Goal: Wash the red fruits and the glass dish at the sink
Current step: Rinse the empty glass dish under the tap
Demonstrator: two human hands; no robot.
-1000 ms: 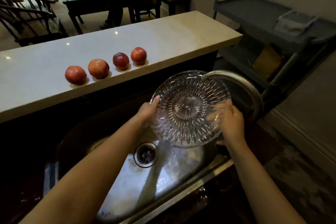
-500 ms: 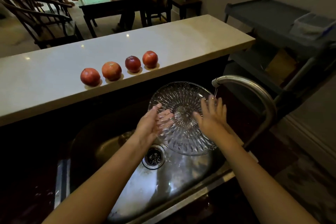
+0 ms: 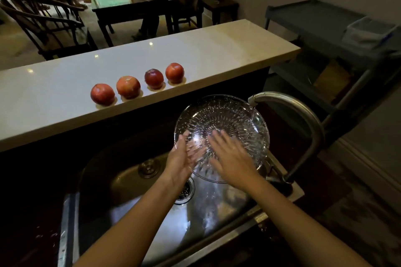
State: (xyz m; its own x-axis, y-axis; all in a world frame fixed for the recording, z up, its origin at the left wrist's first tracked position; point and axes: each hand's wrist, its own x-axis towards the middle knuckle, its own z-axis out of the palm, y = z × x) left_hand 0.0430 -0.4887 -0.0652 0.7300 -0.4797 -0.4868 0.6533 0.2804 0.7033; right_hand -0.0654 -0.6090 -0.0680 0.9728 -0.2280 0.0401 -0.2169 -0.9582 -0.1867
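Note:
A cut-glass dish (image 3: 227,115) hangs tilted over the steel sink (image 3: 130,212), under the faucet spout (image 3: 252,100). A thin stream of water falls on its right rim. My left hand (image 3: 179,162) grips the dish's left edge, thumb on the rim and fingers showing through the glass from below. Inside the bowl, my right hand (image 3: 231,158) lies flat with its fingers straight against the glass. Several red fruits stand in a row on the pale counter (image 3: 217,50) behind the sink, from the leftmost fruit (image 3: 102,94) to the rightmost fruit (image 3: 175,72).
The curved faucet (image 3: 308,115) arches at the sink's right. The drain (image 3: 185,191) sits below my hands and a round plug (image 3: 149,168) to its left. A grey cart (image 3: 325,26) holding a bin stands at right. A dark table, chairs and a seated person are beyond the counter.
My right hand left the dish's right rim and now lies flat inside the bowl, further left. My left hand stays at the left edge. The dish has tipped flatter.

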